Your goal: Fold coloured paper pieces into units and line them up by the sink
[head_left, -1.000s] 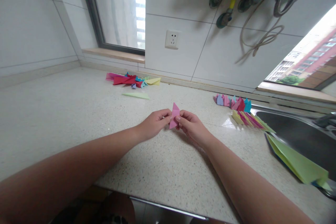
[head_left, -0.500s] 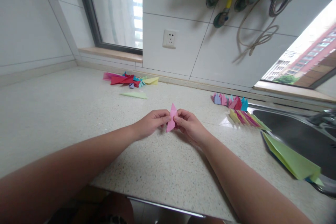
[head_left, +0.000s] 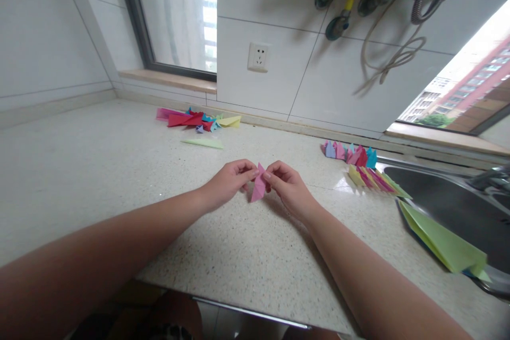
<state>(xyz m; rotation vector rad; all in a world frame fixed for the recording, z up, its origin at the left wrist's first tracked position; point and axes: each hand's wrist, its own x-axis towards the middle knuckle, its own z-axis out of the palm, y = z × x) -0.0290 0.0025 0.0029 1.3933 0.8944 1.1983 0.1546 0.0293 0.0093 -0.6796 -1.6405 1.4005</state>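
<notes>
A small piece of folded pink paper (head_left: 258, 187), pointed at its top, is held just above the speckled countertop (head_left: 223, 265). My left hand (head_left: 232, 181) pinches its upper left edge between thumb and fingers. From the other side, my right hand (head_left: 287, 184) grips the upper right edge, thumb toward me. The fingertips behind the paper are partly hidden. Beyond my left hand, a pale green folded paper (head_left: 203, 143) lies flat on the counter.
Colourful folded papers (head_left: 185, 120) are heaped by the back wall. Small origami pieces (head_left: 350, 154) and a row of yellow and magenta paper planes (head_left: 374, 179) stand at right. A large green paper plane (head_left: 442, 236) lies against the sink (head_left: 422, 186). An outlet (head_left: 258, 57) is on the wall.
Both hands have shifted their pinch toward the upper part of the pink paper. The paper has turned slightly, its tip a bit lower and further left.
</notes>
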